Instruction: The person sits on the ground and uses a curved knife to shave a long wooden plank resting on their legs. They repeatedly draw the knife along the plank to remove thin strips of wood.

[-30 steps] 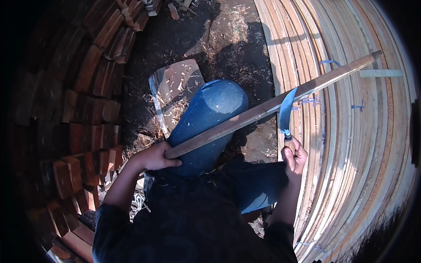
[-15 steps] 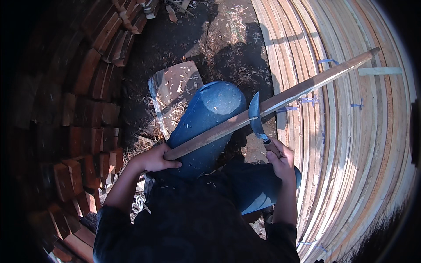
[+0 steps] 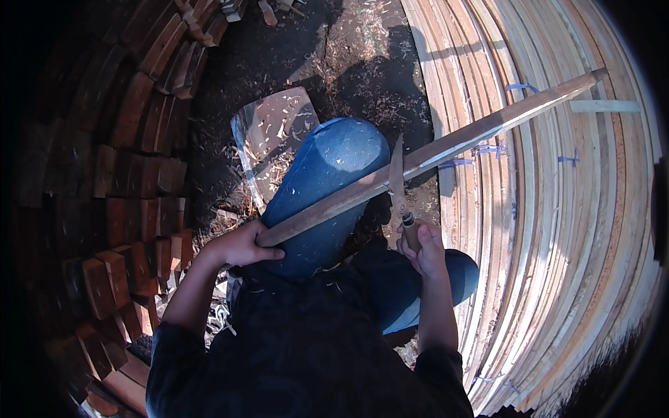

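A long squared wooden stick (image 3: 460,143) slants from my lap up to the far right, resting across my left thigh in blue jeans (image 3: 341,150). My left hand (image 3: 245,244) is closed around its near end. In my right hand (image 3: 424,249) is the wooden handle of a curved-blade knife (image 3: 396,174). The blade stands nearly upright, its tip pointing away from me, and crosses the stick just right of my knee. Whether the edge touches the wood I cannot tell.
Long pale wood strips (image 3: 536,230), bundled with blue ties, fill the right side. Stacked reddish-brown blocks (image 3: 139,174) rise on the left. A board (image 3: 279,122) strewn with shavings lies beyond my knee, on dark ground (image 3: 369,76) with more shavings.
My right hand has moved left and slightly nearer the stick, turning the knife so its blade looks narrower. My left hand and the stick have shifted only slightly.
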`<state>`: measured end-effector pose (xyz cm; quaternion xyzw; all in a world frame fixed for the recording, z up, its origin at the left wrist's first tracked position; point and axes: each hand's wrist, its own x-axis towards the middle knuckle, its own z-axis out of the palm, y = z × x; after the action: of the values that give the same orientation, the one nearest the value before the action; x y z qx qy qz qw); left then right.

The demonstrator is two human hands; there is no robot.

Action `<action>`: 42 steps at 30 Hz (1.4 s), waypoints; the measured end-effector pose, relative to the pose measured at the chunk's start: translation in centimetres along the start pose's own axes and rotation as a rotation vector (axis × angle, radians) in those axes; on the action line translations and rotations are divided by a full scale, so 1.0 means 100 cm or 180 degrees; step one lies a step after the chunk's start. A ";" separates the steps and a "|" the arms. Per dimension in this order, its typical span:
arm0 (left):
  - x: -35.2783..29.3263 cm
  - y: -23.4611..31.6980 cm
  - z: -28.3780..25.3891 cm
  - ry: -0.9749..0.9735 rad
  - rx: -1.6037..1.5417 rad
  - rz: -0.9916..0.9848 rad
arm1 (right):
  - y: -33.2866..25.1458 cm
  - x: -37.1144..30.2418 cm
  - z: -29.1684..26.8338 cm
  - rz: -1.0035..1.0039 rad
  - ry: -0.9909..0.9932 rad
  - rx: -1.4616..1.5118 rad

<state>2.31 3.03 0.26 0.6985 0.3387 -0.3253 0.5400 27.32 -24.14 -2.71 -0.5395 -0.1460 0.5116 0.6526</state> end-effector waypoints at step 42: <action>0.005 -0.004 0.001 -0.0130 0.0099 -0.0007 | -0.037 -0.011 0.021 -0.1379 0.1342 -0.0744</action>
<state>2.24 3.09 -0.35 0.6996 0.3233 -0.3454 0.5355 27.12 -23.49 1.61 -0.6613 -0.1768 0.2175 0.6958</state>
